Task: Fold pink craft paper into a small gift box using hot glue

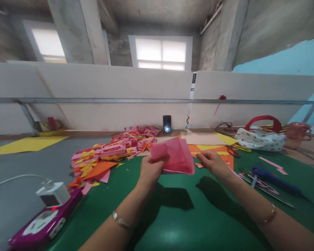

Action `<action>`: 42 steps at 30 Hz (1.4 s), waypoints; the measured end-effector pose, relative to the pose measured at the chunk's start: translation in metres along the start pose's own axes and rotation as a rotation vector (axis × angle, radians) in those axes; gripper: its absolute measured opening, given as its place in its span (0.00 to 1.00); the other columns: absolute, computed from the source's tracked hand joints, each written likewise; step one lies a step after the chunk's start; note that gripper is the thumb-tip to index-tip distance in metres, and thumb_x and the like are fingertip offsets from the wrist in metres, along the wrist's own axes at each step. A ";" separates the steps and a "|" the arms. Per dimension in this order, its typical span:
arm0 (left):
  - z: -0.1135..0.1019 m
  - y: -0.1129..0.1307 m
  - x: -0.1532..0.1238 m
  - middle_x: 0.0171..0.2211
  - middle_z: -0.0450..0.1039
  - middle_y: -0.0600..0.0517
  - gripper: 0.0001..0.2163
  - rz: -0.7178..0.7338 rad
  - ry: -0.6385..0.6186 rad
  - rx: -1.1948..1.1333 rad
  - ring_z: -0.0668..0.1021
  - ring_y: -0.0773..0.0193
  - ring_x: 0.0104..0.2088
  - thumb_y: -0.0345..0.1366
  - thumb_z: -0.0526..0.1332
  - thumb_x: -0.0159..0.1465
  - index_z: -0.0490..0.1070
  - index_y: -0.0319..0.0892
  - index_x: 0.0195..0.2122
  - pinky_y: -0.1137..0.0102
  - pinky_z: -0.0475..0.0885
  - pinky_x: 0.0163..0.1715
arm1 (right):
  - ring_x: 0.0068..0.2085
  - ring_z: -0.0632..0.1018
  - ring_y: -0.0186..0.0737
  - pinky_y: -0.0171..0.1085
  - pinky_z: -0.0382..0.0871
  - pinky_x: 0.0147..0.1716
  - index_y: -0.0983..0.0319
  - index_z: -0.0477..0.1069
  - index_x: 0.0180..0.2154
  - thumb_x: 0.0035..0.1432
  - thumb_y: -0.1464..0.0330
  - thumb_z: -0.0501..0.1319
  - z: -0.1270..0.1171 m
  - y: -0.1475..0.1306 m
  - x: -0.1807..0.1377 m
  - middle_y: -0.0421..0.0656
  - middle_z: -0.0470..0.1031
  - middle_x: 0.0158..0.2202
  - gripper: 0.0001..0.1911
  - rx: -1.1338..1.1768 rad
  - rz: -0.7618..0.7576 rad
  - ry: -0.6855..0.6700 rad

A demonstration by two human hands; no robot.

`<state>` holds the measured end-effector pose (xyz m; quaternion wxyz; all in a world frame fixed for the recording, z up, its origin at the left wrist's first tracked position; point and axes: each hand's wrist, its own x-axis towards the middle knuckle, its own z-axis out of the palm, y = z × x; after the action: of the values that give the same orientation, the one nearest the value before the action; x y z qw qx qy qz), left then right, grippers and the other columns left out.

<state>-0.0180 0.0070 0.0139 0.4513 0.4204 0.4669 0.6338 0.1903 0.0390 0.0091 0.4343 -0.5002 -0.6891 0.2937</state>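
Pinched between the thumb and fingers of my left hand (151,171) is a folded piece of pink paper (178,156), raised over the green mat (170,226). Its flat face tilts toward me. To the right of the paper, my right hand (212,162) is closed, thumb against fingertips and apart from the paper. Whether anything small sits in that pinch, I cannot make out. Shadows of both hands fall on the mat. Behind my right hand lie orange paper sheets (229,161).
Pink, orange and yellow paper flowers and strips (104,151) are heaped at the left. Nearer stands a purple power strip (49,221) with a white charger (53,195). At right lie a blue glue gun (274,179), scissors (237,149), a cloth basket (260,139) and a pink jug (297,135).
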 end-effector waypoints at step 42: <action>0.011 -0.012 -0.013 0.29 0.76 0.50 0.13 0.087 -0.214 0.247 0.75 0.59 0.31 0.29 0.64 0.42 0.76 0.37 0.32 0.71 0.69 0.31 | 0.26 0.70 0.37 0.32 0.62 0.22 0.65 0.68 0.22 0.38 0.74 0.58 0.024 -0.008 -0.020 0.40 0.70 0.22 0.03 0.107 0.026 0.032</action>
<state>-0.0023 -0.0017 0.0034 0.4153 0.5576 0.4719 0.5421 0.1676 0.0184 -0.0013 0.4676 -0.4898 -0.6589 0.3275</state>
